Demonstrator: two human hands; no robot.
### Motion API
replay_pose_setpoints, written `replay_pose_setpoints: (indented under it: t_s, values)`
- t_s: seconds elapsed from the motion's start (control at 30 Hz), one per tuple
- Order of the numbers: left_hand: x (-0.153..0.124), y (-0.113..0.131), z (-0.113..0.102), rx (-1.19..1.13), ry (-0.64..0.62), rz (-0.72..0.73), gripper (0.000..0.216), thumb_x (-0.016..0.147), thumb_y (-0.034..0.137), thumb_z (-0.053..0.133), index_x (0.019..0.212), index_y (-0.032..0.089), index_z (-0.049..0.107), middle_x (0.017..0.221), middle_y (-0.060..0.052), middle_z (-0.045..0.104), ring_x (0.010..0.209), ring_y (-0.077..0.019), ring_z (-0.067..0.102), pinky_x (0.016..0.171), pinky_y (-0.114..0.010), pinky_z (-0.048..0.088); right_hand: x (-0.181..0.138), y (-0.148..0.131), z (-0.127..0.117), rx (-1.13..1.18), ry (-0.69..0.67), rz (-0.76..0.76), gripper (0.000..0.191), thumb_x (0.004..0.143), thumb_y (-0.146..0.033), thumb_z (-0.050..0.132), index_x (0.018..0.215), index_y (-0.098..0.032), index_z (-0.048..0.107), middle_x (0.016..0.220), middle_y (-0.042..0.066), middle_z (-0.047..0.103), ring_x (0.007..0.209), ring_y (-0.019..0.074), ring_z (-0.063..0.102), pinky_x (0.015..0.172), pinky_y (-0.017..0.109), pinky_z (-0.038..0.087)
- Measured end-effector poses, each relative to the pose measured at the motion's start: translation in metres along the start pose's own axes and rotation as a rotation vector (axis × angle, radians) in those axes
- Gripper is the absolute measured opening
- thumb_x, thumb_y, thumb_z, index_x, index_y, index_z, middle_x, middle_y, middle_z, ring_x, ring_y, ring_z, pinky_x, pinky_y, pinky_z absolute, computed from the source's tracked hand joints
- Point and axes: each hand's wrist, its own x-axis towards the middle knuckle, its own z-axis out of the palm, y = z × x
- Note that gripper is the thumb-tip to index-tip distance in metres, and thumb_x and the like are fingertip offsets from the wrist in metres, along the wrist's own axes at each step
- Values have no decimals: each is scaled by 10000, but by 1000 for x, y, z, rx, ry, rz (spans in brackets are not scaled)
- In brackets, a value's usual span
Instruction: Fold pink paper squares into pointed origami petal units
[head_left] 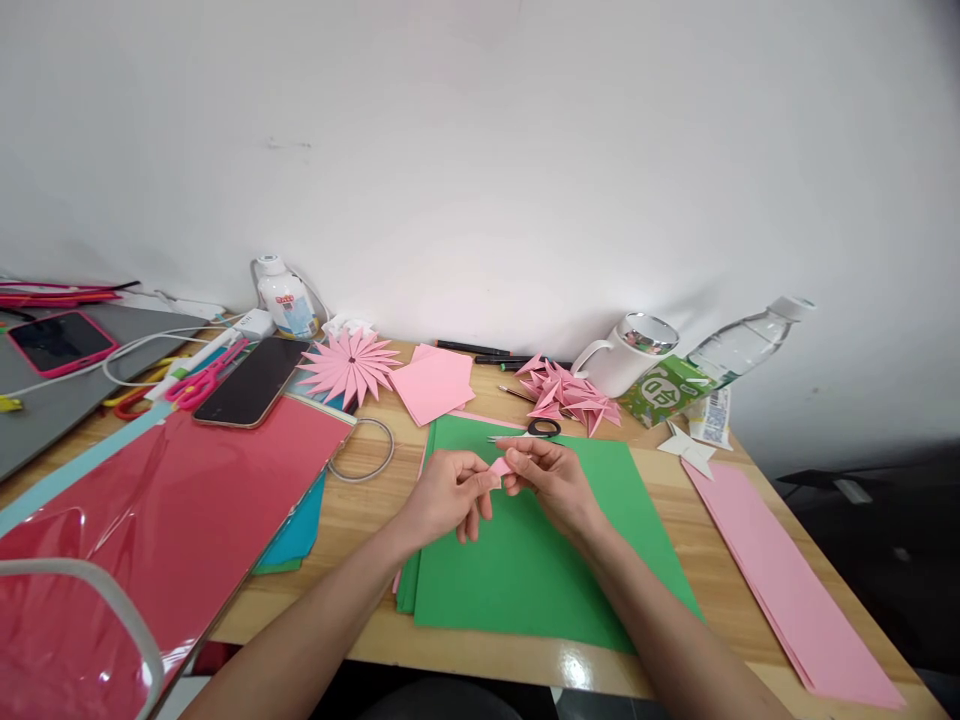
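A small piece of folded pink paper [501,467] is pinched between both hands above a stack of green paper [525,570]. My left hand [451,490] grips its left end with thumb and fingertips. On the other side, my right hand [553,480] holds the right end, fingers closed round it and partly hiding it. Just beyond the hands lies a pair of small black-handled scissors [541,430]. Farther back are a heap of folded pink paper pieces [570,392], a stack of pink squares [435,383] and a pink pleated paper star [351,366].
To the left are a red plastic-covered sheet [202,500], a dark phone [255,380] and pink scissors [206,377]. At the back right stand a white mug [626,355], a green box [666,390] and a tilted bottle [750,340]. Long pink paper [787,580] lies along the right edge.
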Motion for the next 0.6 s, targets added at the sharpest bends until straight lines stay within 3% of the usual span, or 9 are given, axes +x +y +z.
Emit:
replay_pose_setpoints:
  t_s: [0.2,0.43,0.53,0.6]
  values:
    - [1,2,-1,42,36,20,250,782,313,495,595,147,496,432,61,494,233,-22,343,245,-134,193,2,1,-4,5,8,3,322,707,-413,691,902,-158,683,577,29,684,502,129,636,487,211,517]
    - [3,-2,-7,41,75,18,231,788,341,496,674,145,537,430,66,484,233,-38,323,246,-158,178,3,-3,-3,-60,6,-82,357,737,-486,631,879,-161,665,644,36,685,544,141,641,515,254,533]
    - [4,-4,-9,163,66,59,258,810,365,483,723,140,578,442,55,499,265,-55,364,274,-172,237,3,-3,-4,-182,4,-130,302,667,-426,715,788,-153,669,582,8,643,499,118,590,499,247,513]
    - [5,-6,-11,368,187,203,264,819,373,497,772,141,613,522,12,572,395,-104,511,380,-209,393,5,-3,-7,-224,53,-136,286,651,-410,730,734,-146,659,533,-6,610,462,104,552,469,237,488]
